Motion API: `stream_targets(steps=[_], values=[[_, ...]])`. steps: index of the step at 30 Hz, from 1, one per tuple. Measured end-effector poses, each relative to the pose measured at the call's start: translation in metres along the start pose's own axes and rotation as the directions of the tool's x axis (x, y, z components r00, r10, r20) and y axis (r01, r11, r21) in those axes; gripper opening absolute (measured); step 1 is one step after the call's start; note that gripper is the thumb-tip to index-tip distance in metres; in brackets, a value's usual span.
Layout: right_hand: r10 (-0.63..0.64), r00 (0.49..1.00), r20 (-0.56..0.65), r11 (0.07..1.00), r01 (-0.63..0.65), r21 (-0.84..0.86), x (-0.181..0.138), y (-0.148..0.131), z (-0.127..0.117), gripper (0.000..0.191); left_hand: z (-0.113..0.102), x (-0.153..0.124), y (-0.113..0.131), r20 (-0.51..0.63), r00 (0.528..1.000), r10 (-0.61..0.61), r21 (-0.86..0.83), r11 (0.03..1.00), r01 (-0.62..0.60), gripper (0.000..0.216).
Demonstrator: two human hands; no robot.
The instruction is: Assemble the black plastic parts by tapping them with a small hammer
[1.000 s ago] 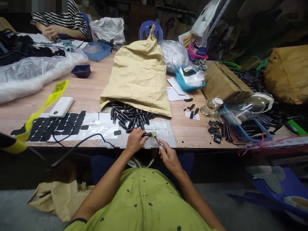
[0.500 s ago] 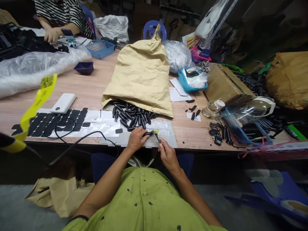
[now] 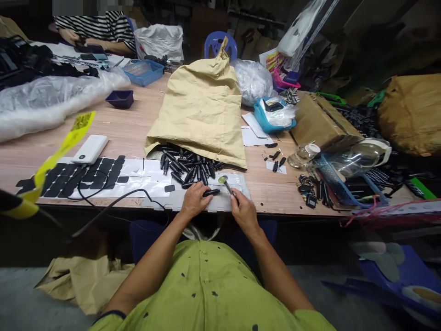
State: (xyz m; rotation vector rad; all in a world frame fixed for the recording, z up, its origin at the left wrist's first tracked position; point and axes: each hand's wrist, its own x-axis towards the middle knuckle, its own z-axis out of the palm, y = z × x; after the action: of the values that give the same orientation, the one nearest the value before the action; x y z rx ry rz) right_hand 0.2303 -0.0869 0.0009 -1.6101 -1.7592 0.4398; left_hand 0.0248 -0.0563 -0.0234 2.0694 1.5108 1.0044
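Observation:
My left hand (image 3: 195, 200) is closed round one end of a black tube-shaped part (image 3: 211, 192), holding it flat over a grey-white sheet (image 3: 220, 202) by the table's front edge. In my right hand (image 3: 243, 209) is the metal handle of what looks like a small hammer (image 3: 223, 179) with a yellow-green head. Its head is up and apart from the held part. Just beyond my left hand lies a heap of similar black parts (image 3: 188, 166), spilling from under a beige cloth sack (image 3: 200, 105).
To the left are a white power bank (image 3: 90, 149), cables and a sheet of black pads (image 3: 62, 177). A blue basket (image 3: 344, 184), a clear jug (image 3: 368, 156) and a cardboard box (image 3: 320, 122) stand right. Across the table sits a person in a striped top (image 3: 93, 32).
My right hand has shifted slightly right, and the hammer's head has lifted away from the black part. My left hand stays put. The person opposite has moved their hands.

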Motion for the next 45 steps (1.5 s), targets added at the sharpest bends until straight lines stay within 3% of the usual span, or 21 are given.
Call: stream_targets(steps=[4, 8, 12, 16, 19, 22, 24, 26, 28, 30, 33, 37, 39, 41, 45], values=[[-0.007, 0.999, -0.047, 0.931, -0.010, -0.364, 0.028, 0.016, -0.001, 0.026, -0.004, 0.000, 0.002, 0.032, 0.999, 0.004, 0.040, 0.999, -0.006, 0.010], [-0.057, 0.992, -0.111, 0.837, -0.013, -0.547, 0.035, 0.017, 0.010, 0.021, -0.007, -0.001, 0.005, 0.058, 0.998, 0.025, 0.088, 0.996, -0.030, 0.020], [-0.072, 0.987, -0.144, 0.818, -0.025, -0.575, 0.031, 0.014, 0.018, 0.022, -0.011, 0.001, 0.008, 0.039, 0.997, 0.063, 0.098, 0.993, -0.066, 0.030], [-0.073, 0.986, -0.148, 0.830, -0.022, -0.558, 0.030, 0.015, 0.019, 0.023, -0.022, -0.008, 0.015, 0.004, 0.990, 0.140, -0.046, 0.989, -0.140, 0.032], [-0.070, 0.986, -0.149, 0.843, -0.021, -0.538, 0.030, 0.015, 0.019, 0.024, -0.030, -0.035, 0.024, -0.002, 0.976, 0.219, -0.174, 0.961, -0.216, 0.028], [-0.063, 0.987, -0.146, 0.851, -0.024, -0.524, 0.029, 0.014, 0.019, 0.025, -0.029, -0.074, 0.029, 0.088, 0.962, 0.258, -0.224, 0.946, -0.233, 0.025], [-0.059, 0.988, -0.140, 0.852, -0.023, -0.523, 0.029, 0.014, 0.019, 0.025, -0.023, -0.096, 0.026, 0.189, 0.968, 0.167, -0.227, 0.966, -0.123, 0.025], [-0.059, 0.989, -0.135, 0.850, -0.021, -0.527, 0.029, 0.013, 0.019, 0.025, -0.015, -0.107, 0.018, 0.275, 0.961, -0.025, -0.178, 0.981, 0.076, 0.026], [-0.058, 0.990, -0.132, 0.848, -0.022, -0.530, 0.030, 0.013, 0.018, 0.025, -0.006, -0.108, 0.006, 0.307, 0.928, -0.209, -0.086, 0.966, 0.245, 0.026], [-0.058, 0.989, -0.134, 0.845, -0.023, -0.534, 0.030, 0.013, 0.018, 0.025, -0.001, -0.104, -0.003, 0.310, 0.898, -0.314, 0.019, 0.946, 0.324, 0.026], [-0.066, 0.988, -0.141, 0.839, -0.021, -0.543, 0.030, 0.014, 0.018, 0.024, -0.001, -0.098, -0.004, 0.330, 0.877, -0.349, 0.109, 0.937, 0.332, 0.028], [-0.081, 0.986, -0.144, 0.833, -0.013, -0.552, 0.030, 0.015, 0.019, 0.024, -0.014, -0.092, 0.020, 0.394, 0.903, -0.170, -0.028, 0.980, 0.197, 0.020], [-0.083, 0.986, -0.144, 0.832, -0.010, -0.554, 0.030, 0.016, 0.020, 0.024, -0.024, -0.081, 0.031, 0.312, 0.945, -0.096, -0.088, 0.988, 0.130, 0.020], [-0.083, 0.986, -0.144, 0.831, -0.012, -0.556, 0.030, 0.016, 0.020, 0.024, -0.035, -0.063, 0.034, 0.146, 0.985, -0.087, -0.051, 0.994, 0.096, 0.021], [-0.083, 0.986, -0.147, 0.824, -0.015, -0.566, 0.030, 0.016, 0.021, 0.024, -0.055, -0.021, 0.012, -0.143, 0.981, -0.129, 0.254, 0.954, 0.162, 0.023]])
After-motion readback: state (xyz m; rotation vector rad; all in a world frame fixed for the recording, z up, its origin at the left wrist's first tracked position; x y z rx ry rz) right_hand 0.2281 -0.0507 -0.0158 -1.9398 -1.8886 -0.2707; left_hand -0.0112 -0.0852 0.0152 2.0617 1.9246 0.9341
